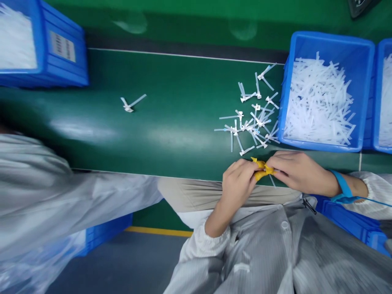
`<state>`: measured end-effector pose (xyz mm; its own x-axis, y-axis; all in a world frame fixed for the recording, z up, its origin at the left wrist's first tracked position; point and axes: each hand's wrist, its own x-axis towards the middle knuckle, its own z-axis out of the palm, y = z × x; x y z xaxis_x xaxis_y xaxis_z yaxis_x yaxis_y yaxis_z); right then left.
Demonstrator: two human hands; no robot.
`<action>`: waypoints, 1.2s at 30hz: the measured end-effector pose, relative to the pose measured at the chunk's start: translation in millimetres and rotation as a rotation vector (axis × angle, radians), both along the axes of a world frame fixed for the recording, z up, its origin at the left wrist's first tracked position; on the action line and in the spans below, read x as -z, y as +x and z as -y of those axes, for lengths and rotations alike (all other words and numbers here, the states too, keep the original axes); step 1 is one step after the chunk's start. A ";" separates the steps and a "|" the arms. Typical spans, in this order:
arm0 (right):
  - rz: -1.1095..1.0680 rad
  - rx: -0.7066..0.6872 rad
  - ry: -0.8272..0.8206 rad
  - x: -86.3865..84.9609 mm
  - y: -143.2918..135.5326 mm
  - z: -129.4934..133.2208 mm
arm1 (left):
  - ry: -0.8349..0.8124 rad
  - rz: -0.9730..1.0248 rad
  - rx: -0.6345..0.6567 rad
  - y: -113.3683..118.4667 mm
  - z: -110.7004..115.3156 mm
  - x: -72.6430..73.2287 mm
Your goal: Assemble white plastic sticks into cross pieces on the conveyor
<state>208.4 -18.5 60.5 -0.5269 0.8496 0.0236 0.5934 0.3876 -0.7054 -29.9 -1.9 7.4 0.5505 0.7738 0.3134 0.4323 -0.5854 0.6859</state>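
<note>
My left hand [239, 179] and my right hand [295, 170] meet at the near edge of the green table [171, 151]. Yellow coverings wrap some fingertips on both hands. Both hands are closed, pinching a small part with a thin clear tube [272, 181] that sticks out below the fingers. The fingertips hide most of that part. Just beyond my hands lies a loose pile of white connectors with clear tubes [260, 121]. A blue wristband [343, 188] with a cord is on my right wrist.
A blue bin [286, 94] of clear tube pieces stands at the right, another blue bin [377, 94] beside it. One more blue bin [65, 45] is at the far left. A single connector [128, 108] lies left of centre. A person's grey sleeve [76, 200] is at the left.
</note>
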 end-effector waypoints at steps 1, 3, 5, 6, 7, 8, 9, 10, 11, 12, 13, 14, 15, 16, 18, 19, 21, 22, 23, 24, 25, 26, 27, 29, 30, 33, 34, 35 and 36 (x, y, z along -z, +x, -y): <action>0.026 0.014 0.008 -0.8 -1.5 0.9 | 0.002 -0.002 0.000 -0.1 -0.4 0.1; 0.082 0.045 0.014 -2.0 -3.6 2.5 | 0.005 0.001 0.003 -0.1 -1.3 0.4; 0.128 0.050 0.005 -3.0 -4.0 3.1 | 0.005 0.007 0.003 -0.3 -2.4 1.1; 0.145 0.039 0.000 -3.8 -3.6 3.1 | 0.004 0.009 0.003 -0.5 -2.9 1.6; 0.157 0.019 -0.002 -4.8 -2.9 3.2 | 0.004 0.012 0.004 -0.8 -3.3 2.1; 0.165 -0.005 0.000 -6.0 -2.1 3.4 | 0.004 0.013 0.004 -1.2 -3.6 2.7; 0.165 -0.024 0.008 -7.3 -1.4 3.8 | 0.002 0.014 0.004 -1.8 -3.7 3.4; 0.156 -0.032 0.019 -8.5 -0.9 4.6 | -0.004 0.011 0.001 -2.4 -3.8 4.1; 0.138 -0.029 0.031 -9.3 -0.6 5.7 | -0.013 0.005 -0.003 -2.9 -3.8 4.8; 0.112 -0.018 0.040 -9.6 -0.8 7.2 | -0.024 -0.002 -0.009 -3.5 -3.6 5.5; 0.084 0.000 0.046 -9.2 -1.2 8.9 | -0.036 -0.009 -0.018 -3.9 -3.5 6.2; 0.057 0.019 0.050 -8.0 -2.0 10.7 | -0.047 -0.013 -0.024 -4.1 -3.4 6.8; 0.040 0.038 0.052 -6.1 -3.0 12.4 | -0.051 -0.011 -0.028 -4.2 -3.4 7.3; 0.036 0.057 0.054 -3.4 -4.0 14.1 | -0.052 -0.005 -0.028 -4.2 -3.4 7.7; 0.056 0.097 0.061 3.0 -6.1 16.7 | -0.053 0.011 -0.027 -3.9 -3.5 8.2; 0.074 0.113 0.065 6.1 -7.0 17.6 | -0.054 0.015 -0.028 -3.7 -3.7 8.3; 0.100 0.130 0.074 10.7 -8.3 18.5 | -0.062 0.014 -0.036 -3.5 -3.8 8.2; 0.104 0.133 0.077 11.9 -8.8 18.6 | -0.068 0.010 -0.040 -3.5 -3.8 8.1; 0.106 0.135 0.078 12.3 -9.3 18.6 | -0.075 0.007 -0.044 -3.5 -3.7 7.9; 0.109 0.138 0.076 11.9 -9.7 18.5 | -0.083 0.007 -0.046 -3.5 -3.6 7.7; 0.116 0.141 0.070 11.0 -10.1 18.3 | -0.090 0.008 -0.047 -3.4 -3.4 7.6; 0.125 0.143 0.061 9.8 -10.6 18.1 | -0.096 0.008 -0.049 -3.2 -3.2 7.5; 0.137 0.143 0.051 8.5 -11.0 17.7 | -0.097 0.009 -0.052 -2.9 -3.0 7.4; 0.157 0.137 0.033 5.9 -12.0 16.8 | -0.092 0.008 -0.060 -2.1 -2.7 7.2; 0.167 0.133 0.028 4.8 -12.4 16.2 | -0.085 0.011 -0.065 -1.7 -2.7 7.0; 0.200 0.114 0.027 2.0 -13.7 14.1 | -0.062 0.027 -0.063 -0.6 -2.9 6.3; 0.214 0.107 0.031 1.1 -14.1 13.3 | -0.055 0.033 -0.059 -0.4 -3.0 6.0; 0.225 0.101 0.039 0.3 -14.4 12.6 | -0.050 0.037 -0.056 -0.4 -3.0 5.8; 0.231 0.096 0.048 -0.4 -14.6 12.0 | -0.047 0.040 -0.055 -0.5 -3.1 5.7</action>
